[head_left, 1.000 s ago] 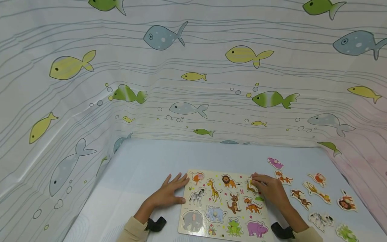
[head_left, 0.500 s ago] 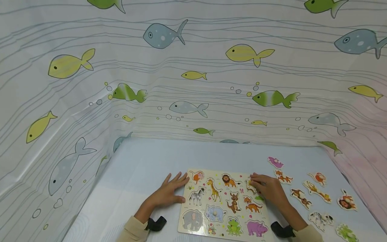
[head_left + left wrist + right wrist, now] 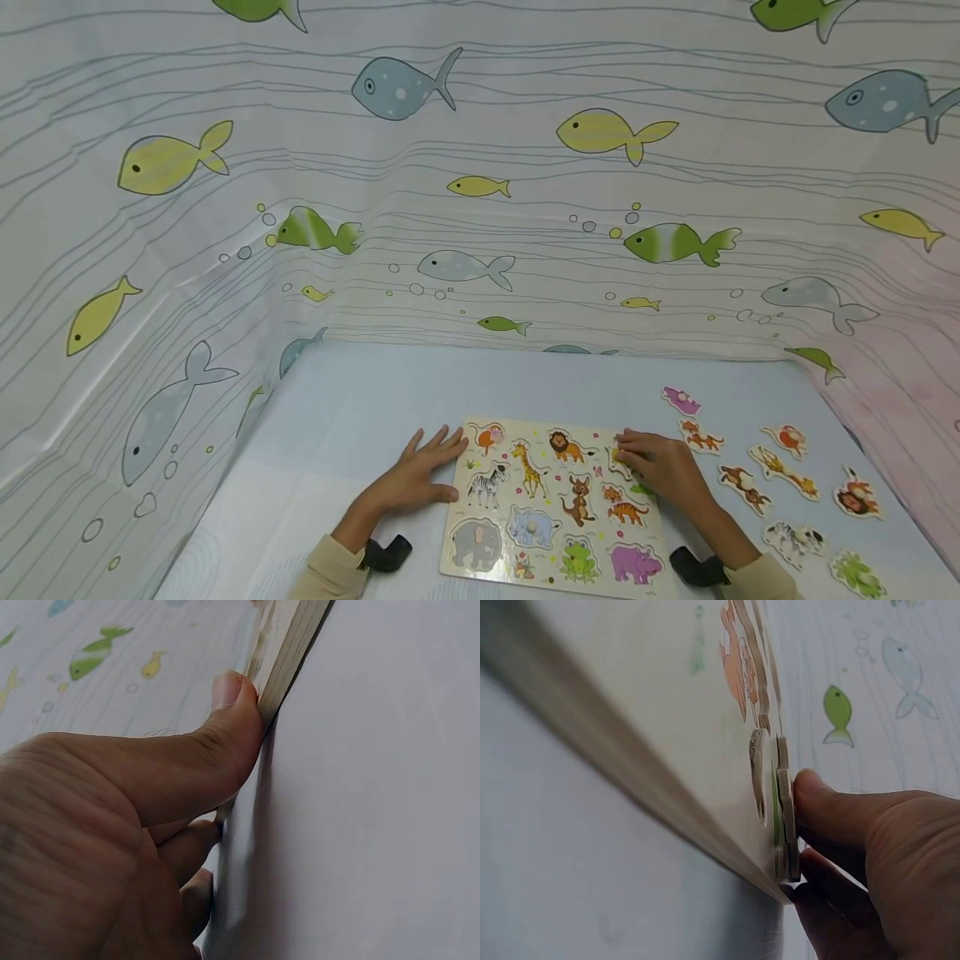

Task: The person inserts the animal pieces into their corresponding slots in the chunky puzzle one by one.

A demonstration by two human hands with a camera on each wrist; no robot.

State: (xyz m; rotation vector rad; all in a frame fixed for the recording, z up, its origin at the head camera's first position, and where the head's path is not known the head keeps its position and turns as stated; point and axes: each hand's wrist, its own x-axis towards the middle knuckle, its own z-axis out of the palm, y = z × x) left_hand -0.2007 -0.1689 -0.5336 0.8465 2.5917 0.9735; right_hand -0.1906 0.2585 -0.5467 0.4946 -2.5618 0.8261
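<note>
A wooden animal puzzle board (image 3: 597, 546) lies on the table. My left hand (image 3: 412, 479) has its fingers spread against the board's left edge; in the left wrist view the thumb (image 3: 232, 712) presses that edge. At the board's upper right corner, my right hand (image 3: 670, 473) pinches a small wooden puzzle piece (image 3: 618, 460). Its picture is mostly covered by the fingers. Seen edge-on in the right wrist view, the piece (image 3: 787, 817) stands slightly off the board over the corner picture. A blue rhino piece (image 3: 543, 530) with a knob sits in the board.
Right of the board lie several loose pieces, among them a purple hippo (image 3: 681, 401), a tiger (image 3: 701, 436), a giraffe (image 3: 783, 473), a lion (image 3: 857, 496), a zebra (image 3: 793, 543) and a frog (image 3: 857, 575). A fish-patterned curtain (image 3: 420, 208) surrounds the table.
My right hand has shifted slightly left over the board's upper right corner, with the piece still pinched. The left hand stays at the board's edge.
</note>
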